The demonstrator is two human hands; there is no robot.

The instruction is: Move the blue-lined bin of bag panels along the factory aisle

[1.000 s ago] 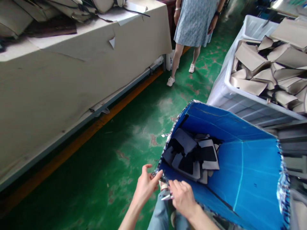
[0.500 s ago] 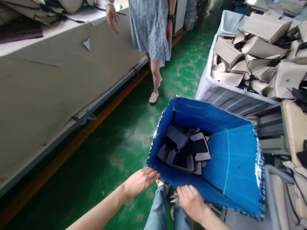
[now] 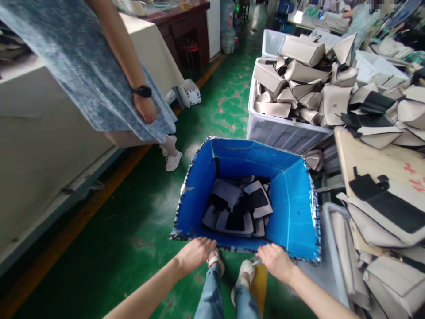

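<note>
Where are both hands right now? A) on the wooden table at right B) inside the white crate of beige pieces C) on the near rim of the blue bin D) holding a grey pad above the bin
C: the left hand and right hand both rest on the near rim of the blue bin, with the grey and black pieces lying untouched at its bottom.

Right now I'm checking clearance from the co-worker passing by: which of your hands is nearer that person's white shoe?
Left. The left hand grips the blue bin's near rim on the side toward the white shoe; the right hand grips the same rim farther away.
</note>
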